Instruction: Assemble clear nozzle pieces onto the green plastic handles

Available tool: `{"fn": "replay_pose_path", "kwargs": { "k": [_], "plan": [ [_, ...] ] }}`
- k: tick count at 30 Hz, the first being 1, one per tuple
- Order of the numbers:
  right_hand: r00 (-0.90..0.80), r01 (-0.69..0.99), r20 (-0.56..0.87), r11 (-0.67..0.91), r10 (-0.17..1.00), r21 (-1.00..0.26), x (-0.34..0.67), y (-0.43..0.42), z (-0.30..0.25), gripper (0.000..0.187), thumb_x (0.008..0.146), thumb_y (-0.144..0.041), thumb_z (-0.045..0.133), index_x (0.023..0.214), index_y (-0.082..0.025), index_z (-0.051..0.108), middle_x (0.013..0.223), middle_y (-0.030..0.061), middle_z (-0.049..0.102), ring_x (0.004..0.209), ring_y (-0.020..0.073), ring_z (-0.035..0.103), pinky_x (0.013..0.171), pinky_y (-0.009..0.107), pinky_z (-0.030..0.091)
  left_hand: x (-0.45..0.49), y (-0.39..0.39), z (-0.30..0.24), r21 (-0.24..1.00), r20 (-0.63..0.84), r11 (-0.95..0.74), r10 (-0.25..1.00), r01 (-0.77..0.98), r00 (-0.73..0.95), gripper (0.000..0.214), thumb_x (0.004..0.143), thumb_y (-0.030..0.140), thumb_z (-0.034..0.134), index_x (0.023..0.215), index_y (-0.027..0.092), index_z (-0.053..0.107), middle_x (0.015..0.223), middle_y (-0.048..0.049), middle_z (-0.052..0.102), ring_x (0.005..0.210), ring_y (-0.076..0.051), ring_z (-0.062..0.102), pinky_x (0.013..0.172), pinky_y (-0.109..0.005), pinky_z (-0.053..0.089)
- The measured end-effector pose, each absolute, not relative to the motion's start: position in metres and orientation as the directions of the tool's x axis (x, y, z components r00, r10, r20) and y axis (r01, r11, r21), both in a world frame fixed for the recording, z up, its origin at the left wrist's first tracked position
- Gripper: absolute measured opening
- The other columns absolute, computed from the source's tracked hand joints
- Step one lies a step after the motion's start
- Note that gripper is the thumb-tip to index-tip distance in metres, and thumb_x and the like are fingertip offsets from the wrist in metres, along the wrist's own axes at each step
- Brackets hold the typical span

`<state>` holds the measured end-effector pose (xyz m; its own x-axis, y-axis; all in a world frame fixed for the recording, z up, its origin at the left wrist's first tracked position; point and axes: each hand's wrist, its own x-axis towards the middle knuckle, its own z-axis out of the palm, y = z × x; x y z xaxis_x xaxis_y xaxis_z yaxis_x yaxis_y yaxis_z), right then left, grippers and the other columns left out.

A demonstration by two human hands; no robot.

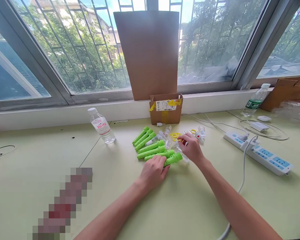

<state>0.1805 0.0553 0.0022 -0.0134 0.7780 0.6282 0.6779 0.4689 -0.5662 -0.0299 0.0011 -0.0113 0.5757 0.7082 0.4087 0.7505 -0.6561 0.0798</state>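
My left hand is closed around a bright green plastic tube with a threaded end, its end pointing right. Several more such green tubes lie side by side just beyond it. My right hand reaches in from the right, thumb and fingers pinched over a group of clear plastic pieces; what is between the fingertips is too small to make out. Among these pieces are a clear cylinder and another at the right. Yellow ring-shaped parts lie beside the right fingertips.
A small open cardboard box stands by the window sill, a tall cardboard sheet behind it. Water bottles stand left and far right. A white power strip lies right, its cable running under my right forearm. Blurred blocks cover something left.
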Motion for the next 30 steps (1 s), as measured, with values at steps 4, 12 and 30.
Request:
{"fn": "replay_pose_path", "kwargs": {
  "k": [4,12,30],
  "plan": [
    [0.025,0.611,0.633,0.49,0.773,-0.622,0.174,0.054,-0.003,0.018,0.083,-0.019,0.048,0.085,-0.02,0.066,0.083,0.0029,0.063,0.056,0.0107,0.055,0.054,0.024,0.048,-0.029,0.0,-0.011,0.087,0.428,-0.652,0.707,0.753,0.563,0.019,0.092,0.032,0.041,0.094,0.017,0.053,0.083,-0.0065,0.062,0.075,-0.021,0.06,0.062,-0.033,0.046],
    [0.136,0.363,0.487,0.414,0.863,-0.835,0.167,0.052,-0.005,0.018,0.079,-0.025,0.051,0.084,-0.018,0.067,0.081,0.005,0.066,0.055,0.0139,0.061,0.052,0.028,0.052,-0.029,0.0,-0.012,0.113,0.488,-0.653,0.694,0.749,0.53,0.019,0.093,0.03,0.039,0.101,0.016,0.05,0.086,-0.007,0.063,0.077,-0.02,0.062,0.064,-0.031,0.048],
    [0.146,-0.012,0.252,0.257,0.956,-0.966,0.167,0.054,0.002,0.022,0.068,-0.03,0.066,0.086,-0.019,0.071,0.072,0.002,0.065,0.051,0.0118,0.057,0.043,0.023,0.041,-0.03,0.001,-0.015,0.095,0.618,-0.608,0.656,0.788,0.432,0.018,0.093,0.029,0.042,0.105,0.017,0.046,0.084,-0.0035,0.062,0.067,-0.016,0.061,0.055,-0.025,0.043]
  ]
}}
